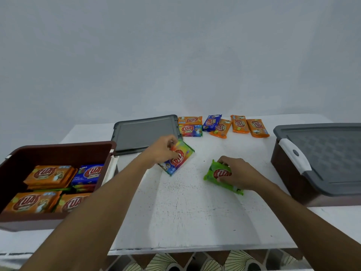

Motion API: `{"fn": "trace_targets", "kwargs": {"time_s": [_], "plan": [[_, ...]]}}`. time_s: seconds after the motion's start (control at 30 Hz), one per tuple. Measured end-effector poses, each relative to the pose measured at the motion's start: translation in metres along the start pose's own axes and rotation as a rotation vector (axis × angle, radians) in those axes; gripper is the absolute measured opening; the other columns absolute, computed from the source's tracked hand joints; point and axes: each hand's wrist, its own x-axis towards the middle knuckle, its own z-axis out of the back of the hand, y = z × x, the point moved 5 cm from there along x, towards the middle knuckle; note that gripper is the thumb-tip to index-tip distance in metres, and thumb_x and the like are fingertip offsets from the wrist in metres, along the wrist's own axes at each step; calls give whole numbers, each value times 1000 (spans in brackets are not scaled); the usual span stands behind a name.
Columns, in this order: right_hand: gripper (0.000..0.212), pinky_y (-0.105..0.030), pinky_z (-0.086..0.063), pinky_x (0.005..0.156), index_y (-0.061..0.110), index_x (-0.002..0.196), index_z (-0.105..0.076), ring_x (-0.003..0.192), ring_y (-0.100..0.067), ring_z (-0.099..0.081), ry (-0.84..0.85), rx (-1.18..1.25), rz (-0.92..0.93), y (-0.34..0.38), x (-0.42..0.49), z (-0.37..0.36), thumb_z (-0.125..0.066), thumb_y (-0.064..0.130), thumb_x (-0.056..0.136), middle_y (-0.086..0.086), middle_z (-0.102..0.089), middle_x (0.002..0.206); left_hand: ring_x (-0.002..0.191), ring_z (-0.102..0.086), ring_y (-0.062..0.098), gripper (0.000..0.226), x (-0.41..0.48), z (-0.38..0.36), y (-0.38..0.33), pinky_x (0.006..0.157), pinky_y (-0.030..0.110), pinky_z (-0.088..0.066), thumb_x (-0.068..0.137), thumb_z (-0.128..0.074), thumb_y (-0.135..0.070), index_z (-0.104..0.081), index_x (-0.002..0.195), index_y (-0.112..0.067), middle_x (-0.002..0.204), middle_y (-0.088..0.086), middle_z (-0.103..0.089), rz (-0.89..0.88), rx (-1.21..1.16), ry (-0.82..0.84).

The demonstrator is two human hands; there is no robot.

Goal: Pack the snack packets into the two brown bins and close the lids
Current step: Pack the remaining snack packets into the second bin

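Note:
My left hand grips a rainbow-coloured snack packet at the middle of the white table, its far end tilted up. My right hand is closed over a green snack packet lying on the table. At the left stands an open brown bin holding several orange packets and a blue one. A second brown bin at the right has its grey lid on, with a white latch. Several loose packets lie in a row at the table's far edge.
A loose grey lid lies flat behind the open bin, next to the far packets. A plain wall rises behind the table. Patterned floor tiles show below the table's front edge.

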Motion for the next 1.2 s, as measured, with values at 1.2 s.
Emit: {"fn": "trace_targets", "kwargs": {"time_s": [1.2], "plan": [[58, -28, -54, 86, 30, 140, -36, 111, -16, -57, 38, -170, -52, 25, -2, 4, -63, 41, 90, -2, -52, 135, 102, -51, 14, 41, -9, 10, 6, 83, 27, -42, 89, -66, -34, -57, 125, -17, 122, 3, -58, -91, 951, 292]]}}
